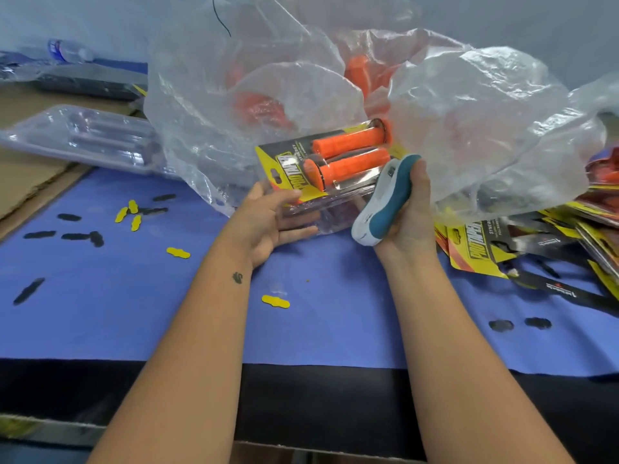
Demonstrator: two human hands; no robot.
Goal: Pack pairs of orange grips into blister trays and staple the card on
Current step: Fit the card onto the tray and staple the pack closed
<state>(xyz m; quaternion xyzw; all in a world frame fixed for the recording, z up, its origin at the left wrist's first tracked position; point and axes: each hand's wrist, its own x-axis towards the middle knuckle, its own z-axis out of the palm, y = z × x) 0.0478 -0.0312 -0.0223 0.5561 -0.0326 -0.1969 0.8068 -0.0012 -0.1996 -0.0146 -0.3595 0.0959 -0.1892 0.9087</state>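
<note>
A blue cloth [100,313] covered the worktable, with a pale wall behind and a strip of brown cardboard [30,169] along the far left. The largest thing was a crumpled clear plastic bag [469,128] heaped at the back centre and right, with loose orange grips [261,108] showing dimly through it; it hid much of the table behind the hands. At the far left lay a stack of empty clear blister trays [83,139]; how many could not be told. A loose pile of yellow and black printed cards [502,242] spread at the right edge. In the middle, just in front of the bag, the blister pack [321,175] was held above the cloth, its two orange grips [351,155] lying side by side over its card. The left hand [271,219] supported the pack from below, thumb on the card and fingers straight beneath. The right hand [408,209] curled round a white and teal stapler [385,199] at the pack's right end. Four small yellow punch-outs [275,301] and about ten black ones [39,234] were scattered on the cloth.
</note>
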